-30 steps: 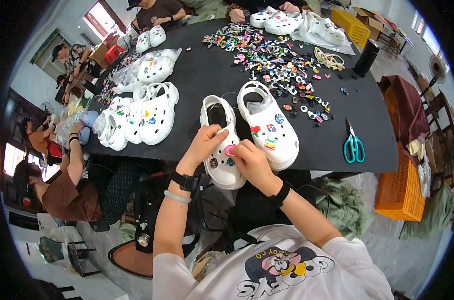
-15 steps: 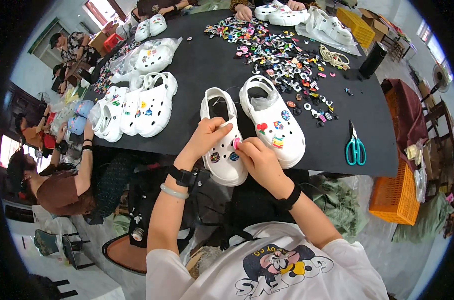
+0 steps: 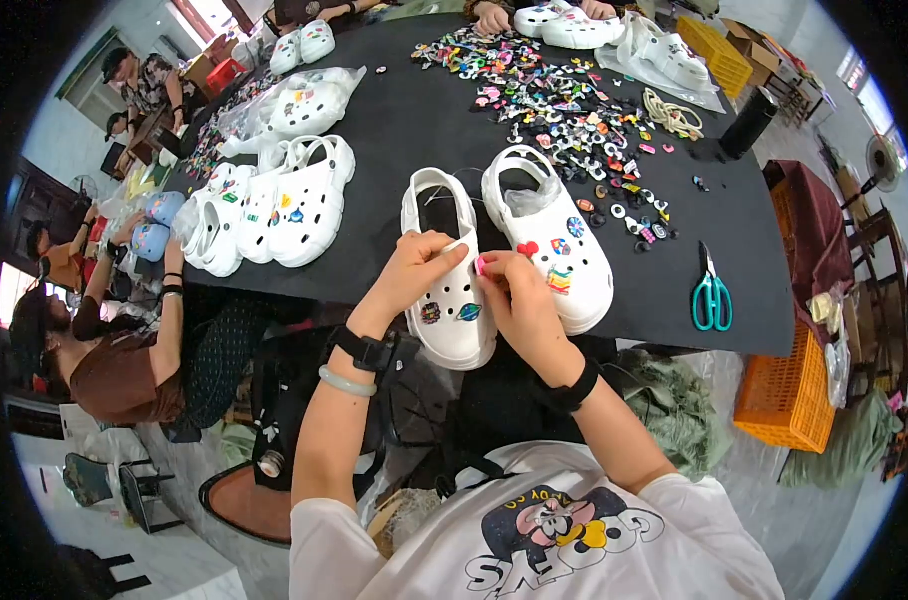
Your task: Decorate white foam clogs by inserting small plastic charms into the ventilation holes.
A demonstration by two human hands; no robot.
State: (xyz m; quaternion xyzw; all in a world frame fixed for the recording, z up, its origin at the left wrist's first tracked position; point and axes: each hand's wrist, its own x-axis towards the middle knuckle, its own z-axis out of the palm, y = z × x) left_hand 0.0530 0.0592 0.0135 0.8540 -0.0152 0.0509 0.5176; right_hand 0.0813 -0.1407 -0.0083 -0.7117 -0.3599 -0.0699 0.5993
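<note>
A white clog (image 3: 452,338) with holes stands at the near table edge, toe toward me, its heel strap at the far end. My left hand (image 3: 412,275) is closed on its left side, thumb across the upper and fingers partly out of sight in the opening. Two charms, one of them a planet charm (image 3: 469,312), sit near its toe. My right hand (image 3: 522,300) pinches a small pink charm (image 3: 481,265) against or close to the clog's right side; contact cannot be made out. Beside it stands a matching clog (image 3: 586,285) with several charms, including a red one (image 3: 527,249).
Loose charms (image 3: 584,130) spread over the black table (image 3: 414,110). Teal-handled scissors (image 3: 712,300) lie at right, near a black bottle (image 3: 749,122) and rope (image 3: 672,113). More white clogs (image 3: 309,215) stand at left. Other people work around the table; an orange crate (image 3: 789,395) is at right.
My right hand has moved slightly up with the pink charm, toward the clog's upper right side. The left hand keeps its grip, and the clog has shifted only slightly.
</note>
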